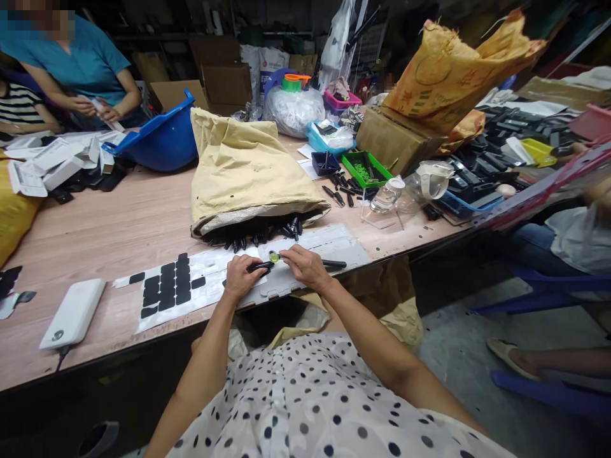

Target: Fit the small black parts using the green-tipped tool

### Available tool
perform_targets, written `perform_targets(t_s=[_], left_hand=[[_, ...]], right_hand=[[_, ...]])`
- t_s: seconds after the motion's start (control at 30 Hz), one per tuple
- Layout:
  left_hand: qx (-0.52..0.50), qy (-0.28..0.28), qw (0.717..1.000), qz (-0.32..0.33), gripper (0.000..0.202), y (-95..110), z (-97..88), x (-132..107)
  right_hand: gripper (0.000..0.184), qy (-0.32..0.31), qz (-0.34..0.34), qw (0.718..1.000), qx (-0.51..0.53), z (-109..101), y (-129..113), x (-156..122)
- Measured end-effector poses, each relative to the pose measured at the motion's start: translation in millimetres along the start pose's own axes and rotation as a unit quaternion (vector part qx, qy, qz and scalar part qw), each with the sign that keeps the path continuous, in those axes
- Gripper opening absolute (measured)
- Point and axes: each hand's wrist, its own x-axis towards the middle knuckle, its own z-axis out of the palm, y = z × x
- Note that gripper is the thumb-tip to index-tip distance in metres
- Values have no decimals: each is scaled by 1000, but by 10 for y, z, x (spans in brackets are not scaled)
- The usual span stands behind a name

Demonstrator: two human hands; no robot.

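Observation:
My left hand (242,273) is closed on a slim black pen-like part (260,266) at the table's front edge. My right hand (305,266) pinches a small yellow-green piece (273,256) against that part's end. A black stick (334,263) pokes out to the right from under my right hand. Both hands rest on a white backing sheet (329,245). To the left lies a sheet with several black rectangular pads (169,289). Just behind my hands a tan sack (243,172) lies on its side, with several black sticks (258,234) spilling out.
A white power bank (72,313) lies front left. A blue basin (157,140), a green tray (365,168), a clear jar (387,194) and a tall yellow bag (453,70) stand further back. A person in teal (81,70) works at far left; another sits at right.

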Motion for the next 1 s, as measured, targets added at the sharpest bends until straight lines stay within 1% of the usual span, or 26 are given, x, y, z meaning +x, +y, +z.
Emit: perform_targets(t_s=[0.13, 0.27, 0.4, 0.47, 0.63, 0.8, 0.93, 1.0], left_hand=[[-3, -8, 1000, 8, 16, -2, 1, 2], [-1, -20, 1000, 17, 15, -8, -8, 7], [1, -23, 1000, 17, 16, 8, -12, 2], [1, -20, 1000, 12, 17, 17, -8, -3], [-1, -16, 1000, 10, 20, 3, 10, -9], [-2, -12, 1000, 12, 19, -22, 16, -10], [0, -8, 1000, 12, 19, 0, 7, -15], [5, -7, 1000, 10, 18, 18, 2, -18]], right_hand=[[31, -2, -7, 1000, 22, 49, -154, 67], [33, -1, -18, 1000, 18, 86, -200, 78], [33, -44, -39, 998, -21, 96, -181, 67], [33, -51, -38, 997, -32, 82, -166, 65], [34, -6, -9, 1000, -16, 38, -123, 27], [30, -23, -3, 1000, -16, 35, -82, -38], [30, 3, 16, 1000, -23, 17, -15, -26], [30, 6, 22, 999, -40, 16, 47, -4]])
